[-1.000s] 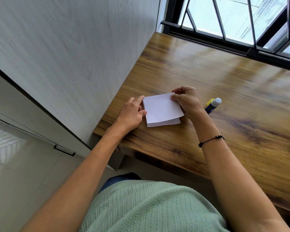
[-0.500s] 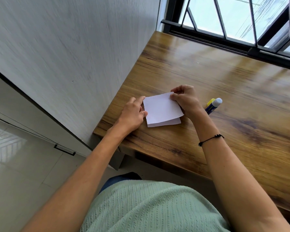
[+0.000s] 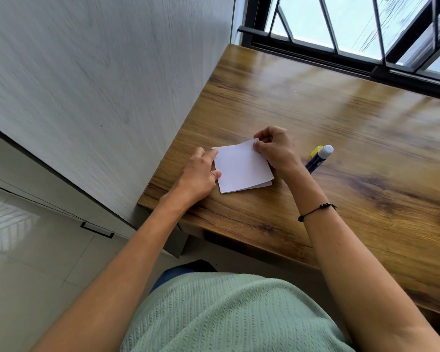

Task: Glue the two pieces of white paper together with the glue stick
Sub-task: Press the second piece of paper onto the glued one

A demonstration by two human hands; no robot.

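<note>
two small square sheets of white paper (image 3: 243, 168) lay stacked near the front left corner of the glossy brown wood-grain table (image 3: 341, 118), the upper sheet sitting slightly askew so that a thin strip of the lower one showed along the near edge. the left hand (image 3: 200, 174) rested flat-ish on the table with its fingertips touching the stack's left edge, apparently to pin the sheets so they could not slide while the other side was handled. the right hand (image 3: 274, 148) was curled, its thumb and forefinger pinching the far right corner of the top sheet, which looked a little raised there; this was probably a grip for peeling the sheet back or lining it up. a thin black cord bracelet (image 3: 315, 211) circled that wrist. the blue glue stick with a white cap and yellow end (image 3: 319, 158) lay on its side on the table just beside the right hand, untouched by either hand and within easy reach. whether any glue was already between the sheets could not be told, since the facing surfaces were hidden.
</note>
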